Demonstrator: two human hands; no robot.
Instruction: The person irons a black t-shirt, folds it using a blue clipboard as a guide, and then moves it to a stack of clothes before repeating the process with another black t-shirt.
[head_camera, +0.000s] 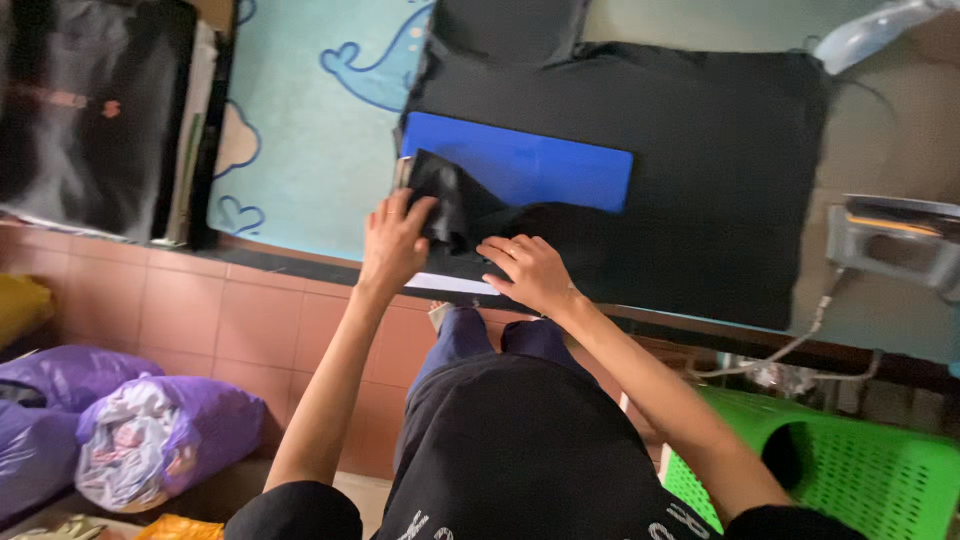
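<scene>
Cloth (455, 205), black, looks soft and light; left hand (393, 243) pinches its edge at the fingertips, right hand (530, 272) rests flat, fingers spread, beside it.

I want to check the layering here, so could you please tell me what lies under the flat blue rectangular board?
The flat blue rectangular board lies on a large black cloth covering the table. A folded black fabric piece overlaps its lower left corner. Whatever lies beneath the cloth is hidden.
</scene>
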